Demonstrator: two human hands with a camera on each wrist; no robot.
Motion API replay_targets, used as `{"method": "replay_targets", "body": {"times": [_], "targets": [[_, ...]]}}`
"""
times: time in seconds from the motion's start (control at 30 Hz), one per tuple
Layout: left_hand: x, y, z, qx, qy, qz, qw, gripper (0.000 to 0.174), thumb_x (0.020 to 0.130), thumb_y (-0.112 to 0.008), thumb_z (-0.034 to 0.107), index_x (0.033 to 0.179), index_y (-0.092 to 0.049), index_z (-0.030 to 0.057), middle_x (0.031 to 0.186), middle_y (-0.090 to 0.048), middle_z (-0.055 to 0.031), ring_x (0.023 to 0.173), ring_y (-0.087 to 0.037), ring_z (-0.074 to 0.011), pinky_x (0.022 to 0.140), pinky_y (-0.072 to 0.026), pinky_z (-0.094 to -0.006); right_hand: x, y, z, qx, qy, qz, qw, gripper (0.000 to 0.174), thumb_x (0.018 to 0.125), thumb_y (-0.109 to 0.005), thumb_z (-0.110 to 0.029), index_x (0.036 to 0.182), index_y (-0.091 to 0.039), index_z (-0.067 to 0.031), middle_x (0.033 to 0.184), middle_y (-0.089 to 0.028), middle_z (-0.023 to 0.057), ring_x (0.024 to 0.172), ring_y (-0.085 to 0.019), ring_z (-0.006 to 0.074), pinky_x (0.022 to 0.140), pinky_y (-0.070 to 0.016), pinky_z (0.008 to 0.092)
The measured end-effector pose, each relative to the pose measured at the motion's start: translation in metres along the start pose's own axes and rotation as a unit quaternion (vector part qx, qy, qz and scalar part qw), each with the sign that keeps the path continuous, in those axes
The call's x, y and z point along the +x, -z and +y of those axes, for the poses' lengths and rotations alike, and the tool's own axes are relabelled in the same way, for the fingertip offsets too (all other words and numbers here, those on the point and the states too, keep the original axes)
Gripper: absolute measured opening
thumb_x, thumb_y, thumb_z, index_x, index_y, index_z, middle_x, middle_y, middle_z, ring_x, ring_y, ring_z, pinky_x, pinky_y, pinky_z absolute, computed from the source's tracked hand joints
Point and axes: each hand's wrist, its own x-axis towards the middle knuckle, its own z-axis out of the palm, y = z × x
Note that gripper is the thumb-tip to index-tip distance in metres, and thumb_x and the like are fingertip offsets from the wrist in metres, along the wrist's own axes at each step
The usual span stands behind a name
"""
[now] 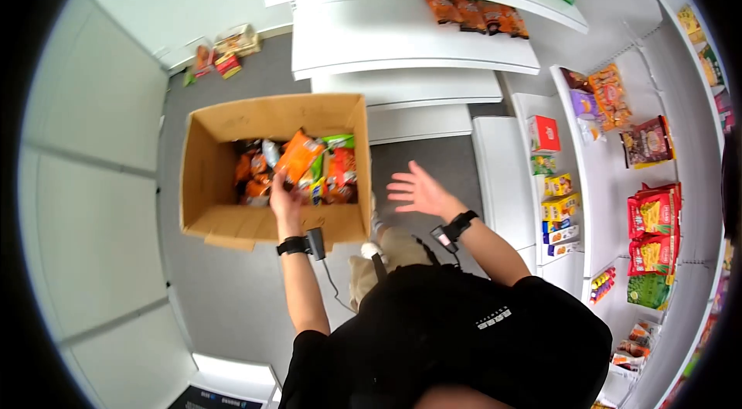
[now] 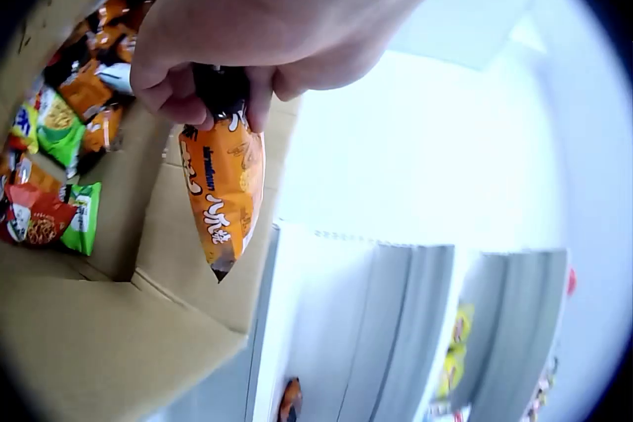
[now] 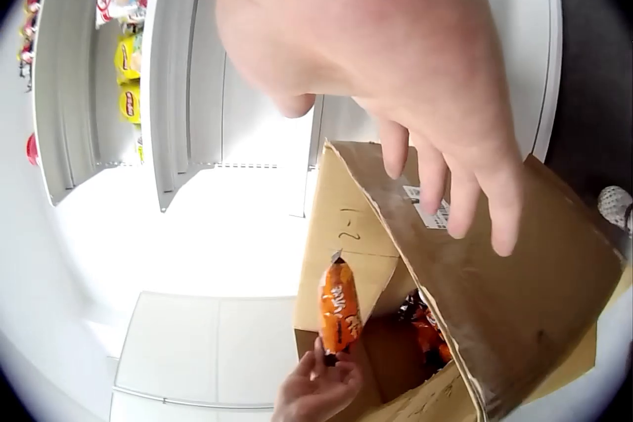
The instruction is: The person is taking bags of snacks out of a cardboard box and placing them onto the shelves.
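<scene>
My left hand [image 1: 286, 200] pinches the dark end of an orange snack bag [image 1: 301, 154] over the open cardboard box [image 1: 270, 107]. In the left wrist view, thumb and fingers of the left hand [image 2: 267, 26] grip the bag [image 2: 226, 185], which hangs down by the box wall [image 2: 188, 264]. Held upright, the same bag [image 3: 339, 308] shows in the right wrist view above the left hand [image 3: 318, 387]. My right hand [image 1: 423, 191] is spread and empty, to the right of the box. Its fingers look extended in the right wrist view, with the hand [image 3: 396, 66] near the box [image 3: 475, 274].
Orange, green and red snack bags [image 2: 59, 130] lie inside the box. White shelves [image 1: 402, 30] stand ahead, with several orange bags [image 1: 479, 16] on one. Shelves at the right hold red bags [image 1: 655, 212] and small boxes [image 1: 560, 208]. Packages [image 1: 236, 42] lie on the floor beyond the box.
</scene>
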Motion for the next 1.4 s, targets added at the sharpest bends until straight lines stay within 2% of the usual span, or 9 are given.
{"method": "replay_targets", "body": {"times": [0.1, 0.27, 0.53, 0.6, 0.77, 0.9, 1.03, 1.27, 1.4], "targets": [[-0.084, -0.016, 0.019, 0.125, -0.071, -0.074, 0.987, 0.035, 0.088, -0.052, 0.038, 0.114, -0.059, 0.0152, 0.116, -0.054, 0.0074, 0.075, -0.046, -0.0105, 0.062, -0.0400, -0.0255, -0.022, -0.005, 0.015, -0.016, 0.032, -0.028, 0.999, 0.075, 0.085, -0.044, -0.060, 0.133, -0.033, -0.0040, 0.132, -0.041, 0.0151, 0.117, -0.045, 0.0285, 0.095, -0.0371, 0.0493], [-0.187, -0.059, 0.014, 0.172, -0.087, -0.167, 0.967, 0.031, 0.091, -0.050, 0.031, 0.108, -0.062, 0.0080, 0.096, -0.060, 0.0043, 0.063, -0.043, -0.0033, 0.059, -0.0376, -0.0180, -0.054, -0.045, 0.002, -0.043, 0.127, -0.041, 0.990, 0.064, 0.088, -0.047, -0.052, 0.130, -0.036, -0.0042, 0.125, -0.047, 0.0140, 0.112, -0.048, 0.0255, 0.090, -0.0429, 0.0409], [-0.249, -0.108, -0.007, 0.272, -0.062, -0.361, 0.890, 0.044, 0.088, -0.047, 0.010, 0.131, -0.043, 0.0089, 0.094, -0.055, -0.0015, 0.070, -0.053, -0.0078, 0.065, -0.0432, -0.0214, -0.104, -0.022, -0.028, -0.027, 0.175, 0.017, 0.984, 0.034, 0.087, -0.056, -0.033, 0.106, -0.053, -0.0041, 0.092, -0.060, 0.0101, 0.073, -0.061, 0.0174, 0.063, -0.0522, 0.0276], [-0.239, -0.119, -0.012, 0.330, -0.077, -0.430, 0.837, 0.056, 0.080, -0.051, 0.003, 0.134, -0.038, 0.0106, 0.097, -0.050, -0.0029, 0.078, -0.055, -0.0105, 0.070, -0.0457, -0.0241, -0.116, 0.003, -0.032, 0.023, 0.172, 0.046, 0.984, 0.029, 0.087, -0.055, -0.030, 0.099, -0.055, -0.0031, 0.082, -0.061, 0.0096, 0.065, -0.060, 0.0164, 0.057, -0.0517, 0.0248], [-0.260, -0.179, -0.054, 0.540, -0.402, -0.384, 0.633, 0.065, 0.071, -0.073, 0.016, 0.129, -0.043, 0.0108, 0.120, -0.044, -0.0146, 0.111, -0.046, -0.0276, 0.093, -0.0403, -0.0370, -0.163, 0.059, -0.056, 0.057, 0.105, 0.050, 0.992, 0.032, 0.090, -0.044, -0.028, 0.104, -0.054, -0.0011, 0.084, -0.063, 0.0158, 0.055, -0.056, 0.0122, 0.047, -0.0480, 0.0183], [-0.275, -0.223, -0.086, 0.560, -0.487, -0.371, 0.558, 0.059, 0.074, -0.072, 0.020, 0.126, -0.046, 0.0085, 0.136, -0.033, -0.0129, 0.126, -0.034, -0.0258, 0.100, -0.0334, -0.0377, -0.199, 0.102, -0.073, 0.054, 0.056, 0.072, 0.994, 0.034, 0.091, -0.039, -0.028, 0.107, -0.054, -0.0012, 0.083, -0.063, 0.0197, 0.049, -0.052, 0.0075, 0.044, -0.0460, 0.0163], [-0.287, -0.261, -0.121, 0.482, -0.361, -0.479, 0.638, 0.046, 0.079, -0.068, 0.019, 0.117, -0.051, 0.0008, 0.111, -0.056, -0.0140, 0.102, -0.055, -0.0234, 0.090, -0.0414, -0.0320, -0.223, 0.135, -0.089, 0.006, 0.030, 0.075, 0.997, 0.037, 0.091, -0.042, -0.033, 0.108, -0.053, -0.0025, 0.084, -0.063, 0.0191, 0.049, -0.051, 0.0065, 0.043, -0.0444, 0.0160], [-0.268, -0.278, -0.173, 0.402, -0.197, -0.403, 0.798, 0.029, 0.092, -0.052, 0.025, 0.100, -0.056, -0.0029, 0.085, -0.057, -0.0018, 0.077, -0.051, -0.0081, 0.071, -0.0440, -0.0231, -0.264, 0.140, -0.111, -0.025, 0.144, 0.025, 0.989, 0.047, 0.088, -0.047, -0.047, 0.100, -0.055, -0.0026, 0.076, -0.064, 0.0169, 0.044, -0.046, 0.0063, 0.038, -0.0384, 0.0183], [-0.260, -0.267, -0.191, 0.413, -0.144, -0.356, 0.826, 0.031, 0.094, -0.046, 0.025, 0.080, -0.053, -0.0013, 0.071, -0.048, 0.0018, 0.067, -0.043, -0.0064, 0.063, -0.0391, -0.0208, -0.257, 0.158, -0.130, -0.322, 0.158, 0.065, 0.931, 0.046, 0.089, -0.047, -0.045, 0.081, -0.056, -0.0003, 0.059, -0.060, 0.0141, 0.036, -0.037, 0.0067, 0.033, -0.0276, 0.0219]]}}
